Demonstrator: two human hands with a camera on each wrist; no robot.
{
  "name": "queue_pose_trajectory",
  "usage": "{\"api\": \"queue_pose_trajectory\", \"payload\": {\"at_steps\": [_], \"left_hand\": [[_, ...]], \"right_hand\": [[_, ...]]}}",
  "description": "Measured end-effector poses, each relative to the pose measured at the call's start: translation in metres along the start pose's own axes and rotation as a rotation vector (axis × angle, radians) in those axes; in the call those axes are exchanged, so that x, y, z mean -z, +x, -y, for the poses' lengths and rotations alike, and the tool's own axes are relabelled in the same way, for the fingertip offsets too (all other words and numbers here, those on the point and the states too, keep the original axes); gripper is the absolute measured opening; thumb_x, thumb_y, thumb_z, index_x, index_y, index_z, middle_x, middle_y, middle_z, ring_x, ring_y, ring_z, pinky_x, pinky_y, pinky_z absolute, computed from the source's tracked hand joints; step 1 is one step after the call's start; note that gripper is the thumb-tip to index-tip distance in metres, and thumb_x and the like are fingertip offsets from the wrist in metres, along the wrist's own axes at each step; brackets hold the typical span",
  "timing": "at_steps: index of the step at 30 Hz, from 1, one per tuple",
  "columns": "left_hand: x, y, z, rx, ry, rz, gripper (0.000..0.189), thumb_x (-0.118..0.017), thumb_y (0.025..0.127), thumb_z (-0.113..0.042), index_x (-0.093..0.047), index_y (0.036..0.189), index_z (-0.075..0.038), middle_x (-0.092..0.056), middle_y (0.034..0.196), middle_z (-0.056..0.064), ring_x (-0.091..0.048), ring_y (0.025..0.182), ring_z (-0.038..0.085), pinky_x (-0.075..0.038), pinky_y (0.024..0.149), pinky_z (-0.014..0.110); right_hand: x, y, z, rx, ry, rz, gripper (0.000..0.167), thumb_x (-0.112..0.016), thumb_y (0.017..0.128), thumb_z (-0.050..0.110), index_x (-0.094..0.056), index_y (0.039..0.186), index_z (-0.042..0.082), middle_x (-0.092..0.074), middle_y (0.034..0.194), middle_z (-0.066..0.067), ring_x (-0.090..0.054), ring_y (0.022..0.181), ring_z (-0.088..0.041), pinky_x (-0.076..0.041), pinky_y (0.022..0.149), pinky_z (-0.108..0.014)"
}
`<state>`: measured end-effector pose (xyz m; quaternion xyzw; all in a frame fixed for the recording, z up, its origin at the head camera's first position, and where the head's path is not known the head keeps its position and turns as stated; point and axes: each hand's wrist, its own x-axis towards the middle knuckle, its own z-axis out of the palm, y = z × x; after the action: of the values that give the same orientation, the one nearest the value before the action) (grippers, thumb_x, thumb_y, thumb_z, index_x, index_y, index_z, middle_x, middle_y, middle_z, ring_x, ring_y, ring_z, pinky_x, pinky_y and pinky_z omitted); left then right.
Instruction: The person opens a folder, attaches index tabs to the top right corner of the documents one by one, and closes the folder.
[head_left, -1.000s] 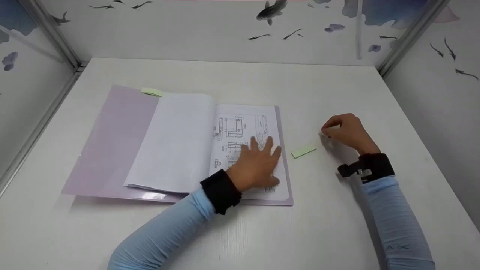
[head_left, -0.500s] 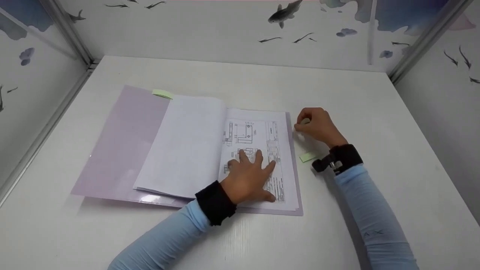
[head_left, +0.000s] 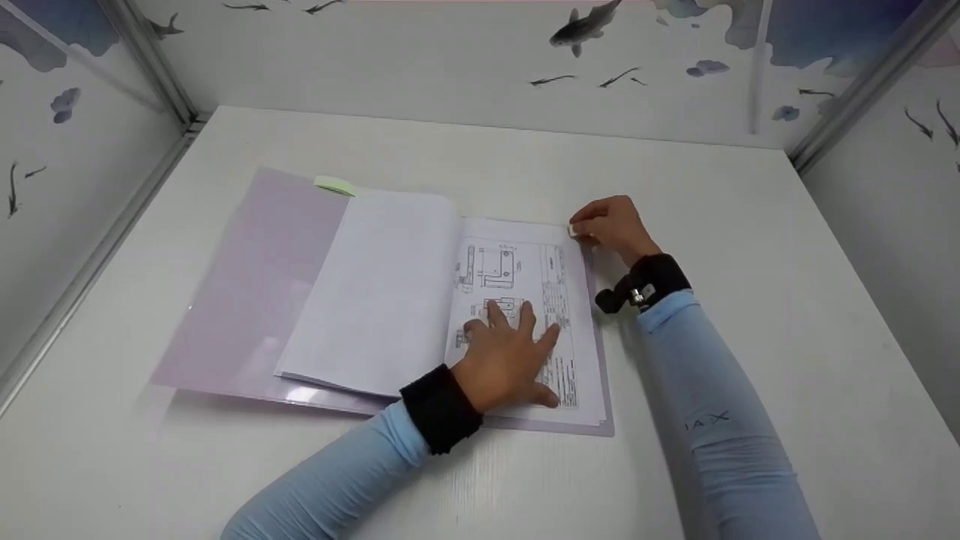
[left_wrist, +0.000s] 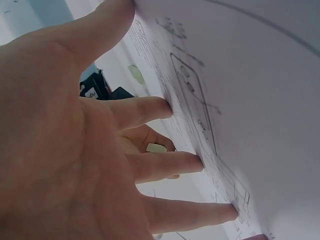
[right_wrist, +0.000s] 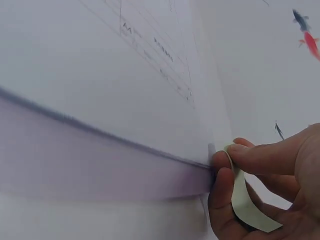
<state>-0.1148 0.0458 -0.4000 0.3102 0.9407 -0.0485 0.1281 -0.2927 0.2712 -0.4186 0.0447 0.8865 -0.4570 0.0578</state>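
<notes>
My left hand lies spread on the printed drawing page of an open lilac folder; in the left wrist view its fingertips meet the paper. At the page's top right corner my right hand pinches a pale green sticky note strip between thumb and fingers. Seen from the right wrist, this strip curls down across the fingers, its upper end right at the sheet's corner. Another green sticky note sticks out at the top of the turned-over blank sheet.
One more green strip lies on the white table, hidden in the head view behind the right wrist. White panels with painted fish and metal posts enclose the table at the back and sides.
My right hand has moved left and away from me, from the table beside the folder to the page's top right corner, carrying the strip. My left hand has slid slightly towards me.
</notes>
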Motion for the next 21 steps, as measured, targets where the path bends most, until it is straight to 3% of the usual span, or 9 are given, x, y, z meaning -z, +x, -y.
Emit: {"api": "queue_pose_trajectory", "payload": {"at_steps": [3,8,11,21], "left_hand": [[0.0007,0.0003,0.0001,0.003,0.003,0.006,0.099,-0.064,0.083,-0.079,-0.034,0.162,-0.029,-0.037,0.164,0.019,-0.041,0.142,0.059,-0.054,0.089,0.068],[0.0015,0.0007,-0.0006,0.009,0.004,0.020,0.099,-0.064,0.082,-0.080,-0.034,0.162,-0.029,-0.036,0.165,0.018,-0.040,0.143,0.059,-0.054,0.089,0.067],[0.0021,0.0004,-0.0013,0.008,0.016,0.022,0.099,-0.063,0.083,-0.080,-0.033,0.163,-0.030,-0.036,0.165,0.018,-0.041,0.143,0.059,-0.054,0.089,0.067],[0.0023,-0.0025,0.0001,-0.002,0.018,-0.001,0.098,-0.063,0.083,-0.080,-0.035,0.162,-0.028,-0.038,0.164,0.019,-0.042,0.142,0.059,-0.055,0.087,0.066]], "right_hand": [[-0.0035,0.0000,0.0044,-0.025,0.009,-0.013,0.024,-0.068,0.097,0.012,-0.076,0.115,-0.001,-0.069,0.124,-0.018,-0.065,0.092,-0.019,-0.053,0.077,-0.026],[-0.0060,-0.0017,0.0066,-0.049,-0.027,-0.021,0.025,-0.068,0.097,0.012,-0.076,0.116,-0.001,-0.064,0.136,-0.018,-0.056,0.116,-0.027,-0.048,0.095,-0.035],[-0.0055,-0.0028,0.0052,-0.052,-0.053,-0.024,0.024,-0.067,0.097,0.011,-0.076,0.116,-0.001,-0.064,0.137,-0.019,-0.055,0.122,-0.030,-0.047,0.101,-0.040],[-0.0071,-0.0008,0.0050,0.001,-0.145,-0.051,0.022,-0.069,0.097,0.014,-0.078,0.112,0.001,-0.071,0.124,-0.021,-0.063,0.106,-0.028,-0.050,0.085,-0.032]]}}
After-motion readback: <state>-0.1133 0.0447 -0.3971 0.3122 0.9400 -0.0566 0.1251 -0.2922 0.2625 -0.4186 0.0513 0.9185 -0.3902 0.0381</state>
